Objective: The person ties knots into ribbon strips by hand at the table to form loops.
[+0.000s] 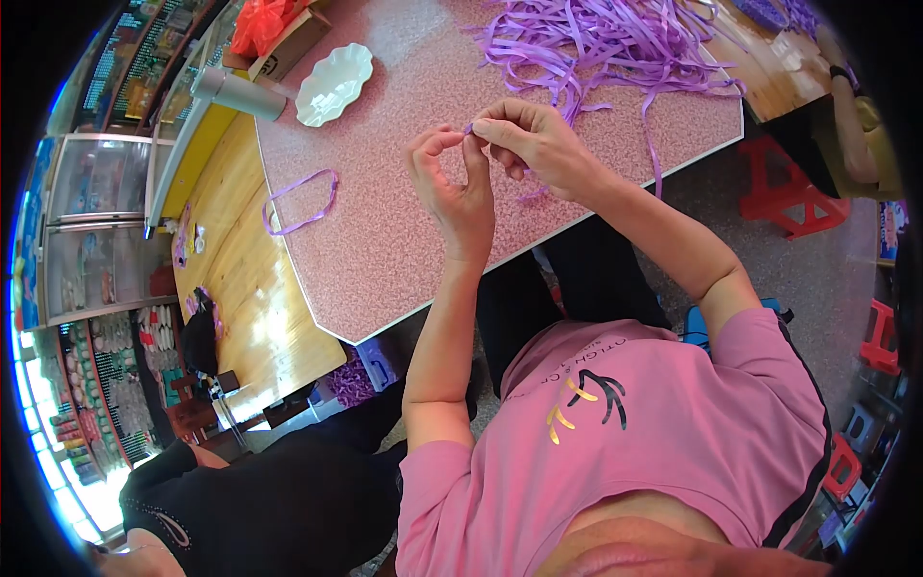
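Above the pink speckled table (385, 226), my left hand (452, 188) and my right hand (538, 144) meet fingertip to fingertip. Pinched between their thumbs and forefingers is a small piece of purple ribbon (469, 128), mostly covered by the fingers. A short purple strip shows below my right hand; whether it belongs to the same piece I cannot tell. Beyond my hands lies a big tangled heap of purple ribbons (596, 48), with one strand hanging over the table's front edge. A single ribbon loop (332, 197) rests on the table to the left.
At the back left are a white scalloped dish (334, 87), a grey cylindrical bottle (238, 93) and a box with a red bag (264, 27). A person in black (279, 490) sits at my left by a wooden table (240, 288). Red stools (784, 188) stand at right.
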`<state>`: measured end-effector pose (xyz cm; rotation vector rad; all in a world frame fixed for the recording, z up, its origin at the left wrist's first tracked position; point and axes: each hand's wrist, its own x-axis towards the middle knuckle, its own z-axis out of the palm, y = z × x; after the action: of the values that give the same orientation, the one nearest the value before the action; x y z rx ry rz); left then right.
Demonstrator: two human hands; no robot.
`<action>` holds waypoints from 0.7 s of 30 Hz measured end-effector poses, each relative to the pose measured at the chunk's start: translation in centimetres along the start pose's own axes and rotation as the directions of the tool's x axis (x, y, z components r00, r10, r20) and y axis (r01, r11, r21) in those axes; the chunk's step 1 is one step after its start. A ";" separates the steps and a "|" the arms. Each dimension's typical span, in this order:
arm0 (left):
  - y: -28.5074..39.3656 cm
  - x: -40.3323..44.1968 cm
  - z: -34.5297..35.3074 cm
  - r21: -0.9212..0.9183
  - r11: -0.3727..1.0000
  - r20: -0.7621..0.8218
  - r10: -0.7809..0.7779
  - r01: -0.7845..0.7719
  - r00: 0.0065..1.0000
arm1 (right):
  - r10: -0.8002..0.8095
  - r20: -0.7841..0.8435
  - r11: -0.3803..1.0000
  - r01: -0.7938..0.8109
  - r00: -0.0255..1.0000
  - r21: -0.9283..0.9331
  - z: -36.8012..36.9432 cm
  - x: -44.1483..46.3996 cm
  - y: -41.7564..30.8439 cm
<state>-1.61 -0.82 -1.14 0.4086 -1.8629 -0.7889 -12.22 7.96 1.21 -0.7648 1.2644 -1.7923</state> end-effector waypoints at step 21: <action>-0.8 0.8 0.1 0.229 0.966 -0.048 0.136 -0.121 0.990 | -0.089 -0.038 0.992 0.085 0.995 -0.091 -0.4 0.8 1.5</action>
<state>-2.07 -1.81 -1.18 0.4446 -1.9047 -0.4732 -12.61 7.15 -0.37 -0.8478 1.3656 -1.8398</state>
